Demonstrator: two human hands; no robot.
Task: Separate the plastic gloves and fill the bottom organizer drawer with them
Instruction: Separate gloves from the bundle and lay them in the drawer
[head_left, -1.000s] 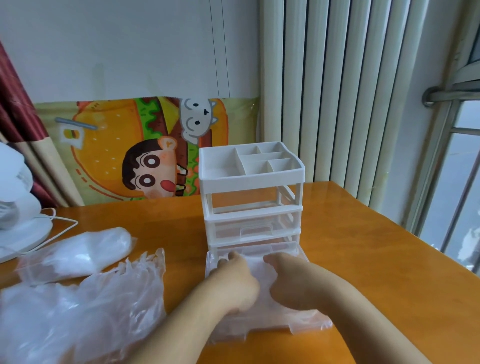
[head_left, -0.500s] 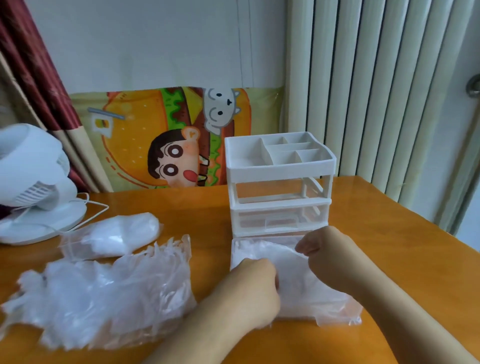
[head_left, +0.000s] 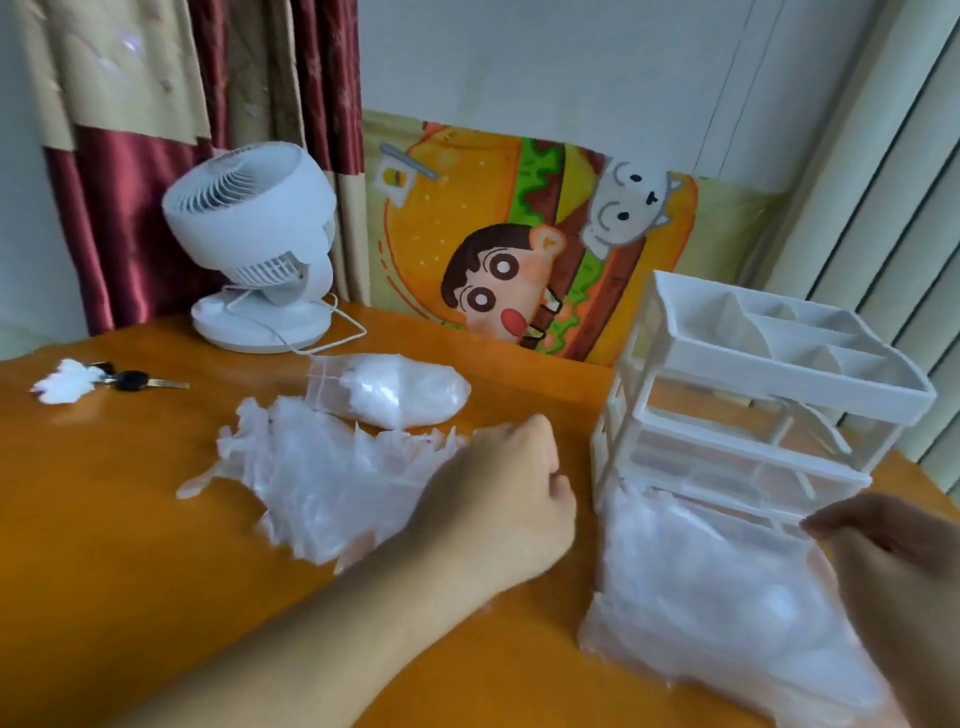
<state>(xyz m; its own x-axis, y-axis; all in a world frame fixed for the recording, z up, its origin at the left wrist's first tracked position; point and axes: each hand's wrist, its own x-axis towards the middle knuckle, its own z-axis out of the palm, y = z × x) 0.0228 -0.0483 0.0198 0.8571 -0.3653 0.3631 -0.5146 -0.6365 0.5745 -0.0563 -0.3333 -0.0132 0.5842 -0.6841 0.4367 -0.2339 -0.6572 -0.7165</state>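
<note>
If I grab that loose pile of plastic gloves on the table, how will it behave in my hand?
The pile of plastic gloves looks thin, see-through and crinkled, so it will likely be floppy and very light. Its glove tips splay out loosely, so several sheets may lift clinging together, or some may slide off. Pushed, it would probably bunch up rather than slide whole.

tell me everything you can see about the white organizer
The organizer is a white plastic frame standing upright on the orange table, right of centre. Its top is an open tray split into several compartments. Below, the upper slot looks empty and see-through; a clear drawer sits shut in the middle. The bottom drawer is pulled out toward the person, full of plastic gloves, with the right hand over it.
</note>
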